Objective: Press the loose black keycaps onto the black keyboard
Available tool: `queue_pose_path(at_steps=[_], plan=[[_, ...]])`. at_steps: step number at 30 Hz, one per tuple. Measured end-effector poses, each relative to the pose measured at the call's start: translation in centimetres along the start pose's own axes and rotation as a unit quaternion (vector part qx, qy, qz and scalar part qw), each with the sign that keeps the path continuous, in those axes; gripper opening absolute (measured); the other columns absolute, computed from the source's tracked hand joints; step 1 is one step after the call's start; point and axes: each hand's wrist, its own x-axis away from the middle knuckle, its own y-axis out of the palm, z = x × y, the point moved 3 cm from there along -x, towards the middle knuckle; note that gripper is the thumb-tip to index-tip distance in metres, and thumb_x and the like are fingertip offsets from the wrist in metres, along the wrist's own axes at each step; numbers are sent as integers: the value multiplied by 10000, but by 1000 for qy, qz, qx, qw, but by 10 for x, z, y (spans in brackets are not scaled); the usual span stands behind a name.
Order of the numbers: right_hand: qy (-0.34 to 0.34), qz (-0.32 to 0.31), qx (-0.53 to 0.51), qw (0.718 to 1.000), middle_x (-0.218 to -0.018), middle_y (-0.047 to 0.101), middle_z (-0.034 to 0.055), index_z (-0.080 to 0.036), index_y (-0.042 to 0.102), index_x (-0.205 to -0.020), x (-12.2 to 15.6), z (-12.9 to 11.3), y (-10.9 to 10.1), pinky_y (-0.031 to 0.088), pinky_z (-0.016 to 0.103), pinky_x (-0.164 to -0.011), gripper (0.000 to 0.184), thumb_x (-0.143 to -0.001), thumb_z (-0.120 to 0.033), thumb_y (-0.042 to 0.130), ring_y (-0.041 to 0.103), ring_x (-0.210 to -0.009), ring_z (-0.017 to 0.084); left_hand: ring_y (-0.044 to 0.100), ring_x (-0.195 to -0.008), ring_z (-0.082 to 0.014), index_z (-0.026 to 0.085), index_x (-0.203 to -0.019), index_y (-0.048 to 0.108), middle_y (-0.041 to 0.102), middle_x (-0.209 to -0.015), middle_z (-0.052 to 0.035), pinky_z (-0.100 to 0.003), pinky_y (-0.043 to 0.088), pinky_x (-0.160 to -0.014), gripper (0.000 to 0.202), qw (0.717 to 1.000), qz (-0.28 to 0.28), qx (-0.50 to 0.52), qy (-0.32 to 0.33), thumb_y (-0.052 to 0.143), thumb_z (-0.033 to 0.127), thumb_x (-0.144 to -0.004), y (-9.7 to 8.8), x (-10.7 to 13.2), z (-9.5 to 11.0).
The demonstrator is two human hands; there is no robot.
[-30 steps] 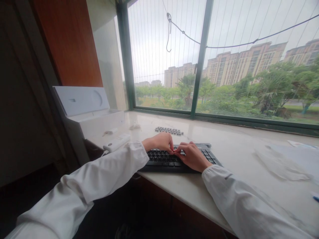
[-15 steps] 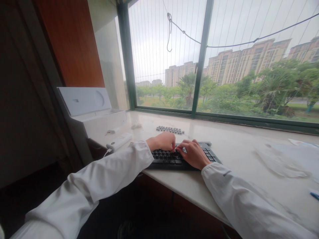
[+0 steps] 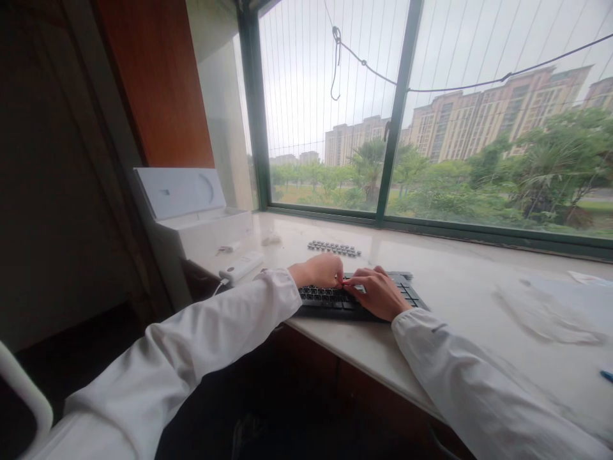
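Note:
A black keyboard (image 3: 330, 308) lies near the front edge of the table, with many of its keycaps off on the left part. Over its middle, my left hand (image 3: 322, 269) is closed, thumb and finger pinched together. My right hand (image 3: 378, 292) rests on the keyboard's right part, its thumb and forefinger meeting the left fingertips. Whatever sits between the fingertips is too small to make out. Behind the keyboard, loose keycaps (image 3: 334, 248) stand in neat rows on the white tabletop.
At the left stands an open white box (image 3: 201, 223). A white power strip (image 3: 244, 265) with a plugged cable lies in front of it. Crumpled clear plastic (image 3: 541, 313) and paper (image 3: 575, 297) lie at the right, near a blue pen (image 3: 606, 375). A window (image 3: 330, 160) borders the table's back.
The view has swung slightly left, so everything sits a little further right. Both hands stay at the same place on the keyboard, their fingertips slightly shifted.

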Motion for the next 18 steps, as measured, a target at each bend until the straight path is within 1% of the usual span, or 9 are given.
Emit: queue_pose_path(at_steps=[4, 6, 8, 11, 15, 18], plan=[[-9, -10, 6, 1000, -871, 677, 36, -263, 725, -848, 0, -2, -1, 341, 348, -802, 294, -921, -364, 459, 591, -797, 172, 617, -665, -155, 220, -844, 761, 716, -727, -51, -243, 434, -629, 216, 1000, 12, -11, 0, 604, 317, -732, 2, 7, 1], [-17, -13, 11, 1000, -890, 674, 38, -257, 724, -871, 0, -2, -1, 338, 343, -803, 287, -921, -358, 460, 592, -793, 167, 626, -664, -173, 208, -829, 757, 709, -724, -72, -258, 438, -615, 233, 999, 10, -49, 19, 563, 318, -762, 2, 12, 4], [-26, -16, 15, 999, -905, 671, 36, -251, 720, -895, 1, -1, 0, 330, 333, -803, 279, -921, -339, 457, 593, -781, 154, 632, -649, -194, 179, -772, 745, 693, -698, -98, -278, 442, -602, 273, 994, 8, -98, 45, 506, 310, -799, 1, 18, 10], [-41, -21, 22, 999, -914, 666, 37, -237, 714, -885, 1, -1, -2, 317, 320, -801, 270, -919, -307, 455, 588, -770, 140, 635, -626, -215, 155, -744, 722, 677, -685, -121, -301, 445, -588, 349, 988, 3, -137, 69, 424, 303, -849, 2, 27, 17], [-77, -43, 57, 994, -874, 657, 44, -210, 688, -805, -2, -7, -4, 307, 324, -787, 288, -922, -261, 430, 574, -779, 155, 639, -629, -224, 138, -783, 708, 677, -707, -135, -317, 450, -601, 373, 986, 4, -152, 63, 375, 278, -876, 6, 34, 21], [-101, -58, 96, 989, -841, 644, 62, -190, 662, -768, -4, -14, -5, 303, 337, -781, 305, -920, -228, 400, 559, -788, 176, 643, -657, -217, 146, -776, 701, 684, -727, -122, -313, 450, -631, 366, 989, 9, -137, 60, 369, 258, -880, 10, 36, 19]])
